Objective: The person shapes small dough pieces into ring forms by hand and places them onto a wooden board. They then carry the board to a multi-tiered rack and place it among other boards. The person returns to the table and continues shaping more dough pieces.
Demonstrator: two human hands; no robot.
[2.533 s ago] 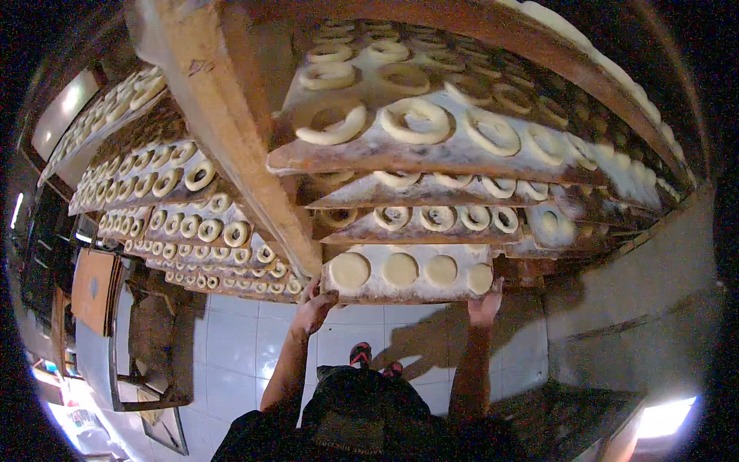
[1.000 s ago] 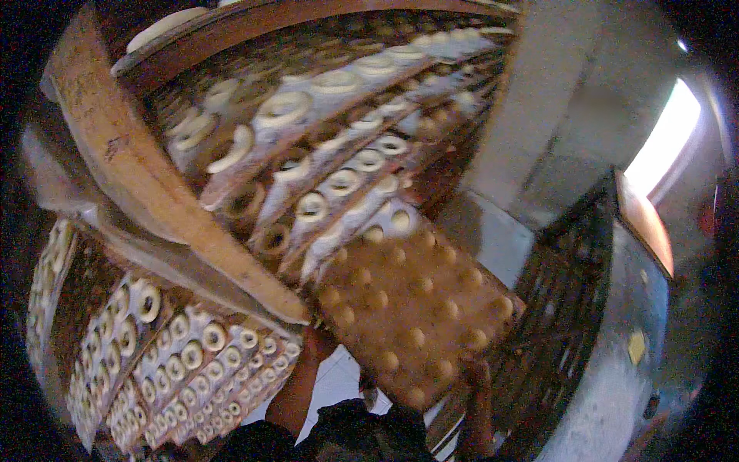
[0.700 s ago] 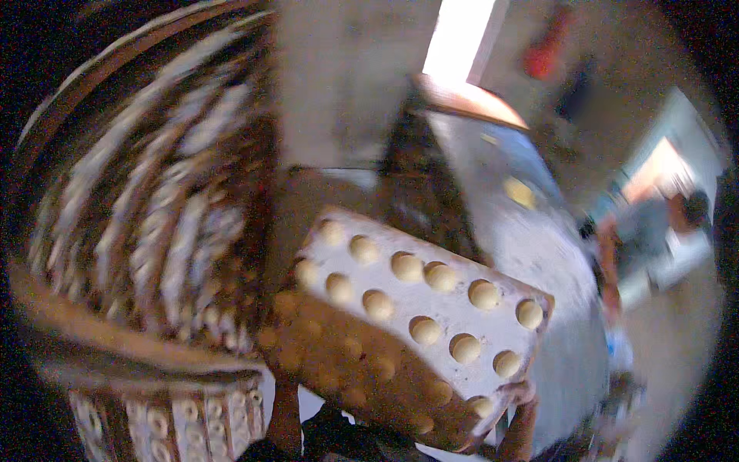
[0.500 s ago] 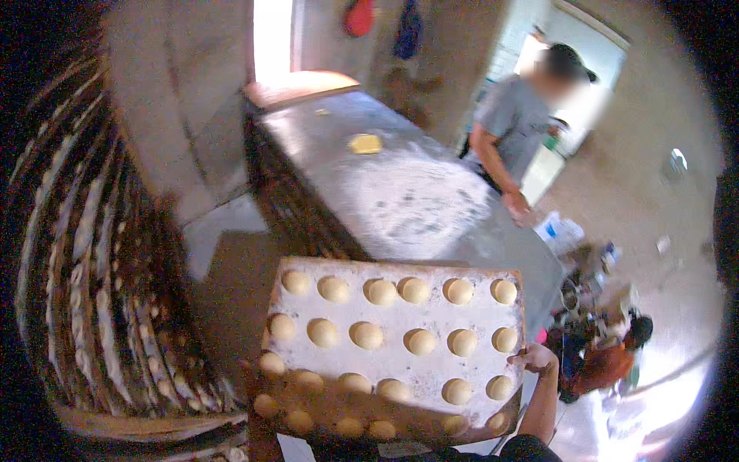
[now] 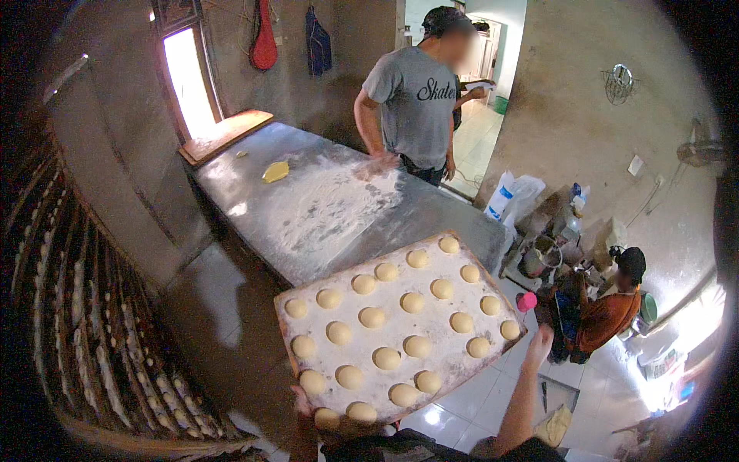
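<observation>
A floured wooden board [image 5: 400, 323] carries several rows of round, pale dough balls [image 5: 372, 317] and lies tilted in front of me, its far edge over the near side of the metal worktable [image 5: 231, 202]. At the board's lower left edge, my left hand [image 5: 302, 402] grips the rim; its fingers are partly hidden beneath. My right hand [image 5: 541, 344] is just off the board's right corner, with a small gap between them. Its fingers look curled, and I see nothing in them.
A flour patch [image 5: 327, 212] and a yellow lump [image 5: 275, 171] lie on the worktable. Across it stands a person in a grey shirt [image 5: 412, 96], one hand at the flour. Racks of loaded trays [image 5: 92, 339] fill the left. At right, a person in orange [image 5: 608, 319] sits near tubs and bags.
The board has turned, its right end swinging up and away. My right hand has come off its right edge. The person in grey has put a hand to the flour. My view has shifted.
</observation>
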